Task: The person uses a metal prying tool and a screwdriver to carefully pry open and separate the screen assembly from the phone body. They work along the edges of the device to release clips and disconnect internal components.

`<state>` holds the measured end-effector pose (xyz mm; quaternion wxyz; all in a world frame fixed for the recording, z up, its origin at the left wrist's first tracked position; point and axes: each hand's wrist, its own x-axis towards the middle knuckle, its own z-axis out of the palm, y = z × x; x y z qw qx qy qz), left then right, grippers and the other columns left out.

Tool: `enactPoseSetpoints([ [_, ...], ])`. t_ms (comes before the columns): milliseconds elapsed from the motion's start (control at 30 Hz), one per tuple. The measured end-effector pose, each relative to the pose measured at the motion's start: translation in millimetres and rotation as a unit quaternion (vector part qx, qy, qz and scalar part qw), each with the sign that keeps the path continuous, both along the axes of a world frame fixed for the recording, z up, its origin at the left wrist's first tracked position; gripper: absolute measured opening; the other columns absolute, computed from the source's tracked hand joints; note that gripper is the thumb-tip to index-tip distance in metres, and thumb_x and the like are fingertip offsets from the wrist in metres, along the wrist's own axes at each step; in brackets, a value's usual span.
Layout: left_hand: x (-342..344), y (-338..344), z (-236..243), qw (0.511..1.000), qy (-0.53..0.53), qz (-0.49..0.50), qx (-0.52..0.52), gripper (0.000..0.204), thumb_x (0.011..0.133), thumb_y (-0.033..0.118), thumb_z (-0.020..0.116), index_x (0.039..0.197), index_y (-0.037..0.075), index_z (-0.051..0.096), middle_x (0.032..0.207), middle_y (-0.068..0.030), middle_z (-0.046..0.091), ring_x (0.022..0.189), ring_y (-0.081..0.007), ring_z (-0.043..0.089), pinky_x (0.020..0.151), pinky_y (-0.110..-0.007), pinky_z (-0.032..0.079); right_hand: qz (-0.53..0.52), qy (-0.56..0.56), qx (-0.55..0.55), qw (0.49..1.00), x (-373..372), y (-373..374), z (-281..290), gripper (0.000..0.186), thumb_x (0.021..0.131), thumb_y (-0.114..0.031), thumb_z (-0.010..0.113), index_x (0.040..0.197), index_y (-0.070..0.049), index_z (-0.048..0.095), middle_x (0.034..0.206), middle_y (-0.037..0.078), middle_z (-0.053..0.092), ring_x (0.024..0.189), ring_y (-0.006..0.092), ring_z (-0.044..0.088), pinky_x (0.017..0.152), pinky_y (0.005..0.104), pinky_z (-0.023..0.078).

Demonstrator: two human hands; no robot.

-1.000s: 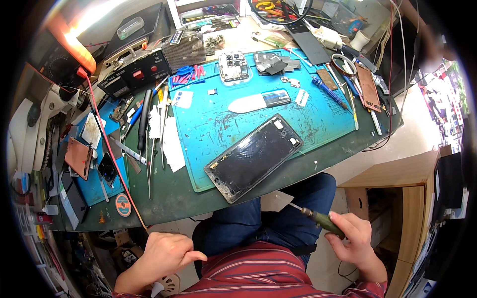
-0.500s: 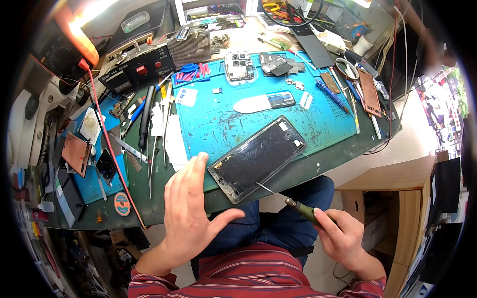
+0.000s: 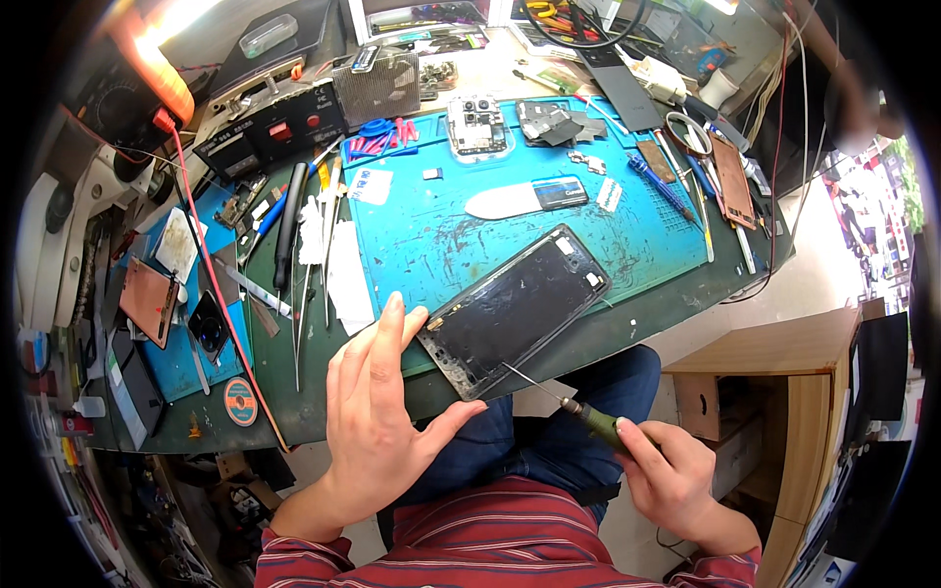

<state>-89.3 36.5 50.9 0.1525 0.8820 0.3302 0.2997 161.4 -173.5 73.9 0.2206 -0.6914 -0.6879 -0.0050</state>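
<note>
A black phone frame lies slanted over the front edge of the blue mat, with dark residue on its inner face. My left hand is open at the frame's left end. Its fingertips are by the upper left corner and its thumb is by the lower corner; whether they press on it I cannot tell. In my right hand is a green-handled tool with a thin metal shaft. The shaft's tip rests at the lower long edge of the frame.
The blue mat carries a white-bladed spatula, a phone circuit assembly and dark scrap pieces. Tweezers and pens lie to the left, beside a power supply. A red cable crosses the left side. A wooden cabinet stands at right.
The phone frame has shifted slightly to the right. My left fingers have moved closer around its left end, and the tool's tip has slid a little left along its lower edge.
</note>
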Motion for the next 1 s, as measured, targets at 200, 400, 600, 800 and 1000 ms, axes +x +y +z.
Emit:
enactPoseSetpoints([
  [200,0,0,0,1.0,-0.003,0.003,-0.004,0.12,0.076,0.034,0.099,0.167,-0.008,0.032,0.144,-0.0159,0.071,0.129,-0.0333,0.063,0.11,-0.048,0.044,0.001,-0.034,-0.016,0.999,-2,-2,12,0.052,0.081,-0.004,0.085,0.132,-0.014,0.08,0.094,0.004,0.069,0.065,0.0181,0.06,0.054,0.0313,0.046],
  [400,-1,0,0,1.0,-0.007,0.001,-0.007,0.122,0.076,0.034,0.099,0.167,-0.008,0.03,0.144,-0.0166,0.071,0.128,-0.0336,0.063,0.111,-0.049,0.044,0.005,-0.044,-0.016,0.999,-5,-3,13,0.054,0.08,-0.002,0.083,0.133,-0.014,0.08,0.094,0.003,0.068,0.064,0.0176,0.059,0.054,0.031,0.045],
  [600,-1,0,-1,1.0,-0.009,0.0,-0.008,0.122,0.076,0.034,0.099,0.167,-0.009,0.029,0.144,-0.0166,0.071,0.127,-0.0335,0.064,0.111,-0.049,0.044,0.007,-0.042,-0.013,0.999,-6,-4,9,0.056,0.08,-0.002,0.082,0.134,-0.014,0.08,0.095,0.003,0.068,0.064,0.0174,0.058,0.054,0.031,0.045],
  [800,-1,1,-2,1.0,-0.01,0.0,-0.003,0.122,0.076,0.034,0.099,0.167,-0.009,0.029,0.144,-0.0164,0.071,0.126,-0.0329,0.064,0.11,-0.048,0.045,0.012,-0.038,-0.014,0.999,-9,-4,7,0.056,0.08,-0.002,0.082,0.135,-0.014,0.079,0.095,0.003,0.069,0.063,0.0172,0.058,0.053,0.0309,0.046],
  [1000,0,1,-2,1.0,-0.011,0.001,-0.003,0.123,0.075,0.034,0.1,0.167,-0.01,0.03,0.143,-0.016,0.072,0.126,-0.0323,0.064,0.11,-0.048,0.045,0.017,-0.031,-0.016,0.999,-10,-5,4,0.057,0.079,-0.001,0.082,0.135,-0.013,0.079,0.096,0.003,0.069,0.063,0.0173,0.059,0.053,0.0309,0.046],
])
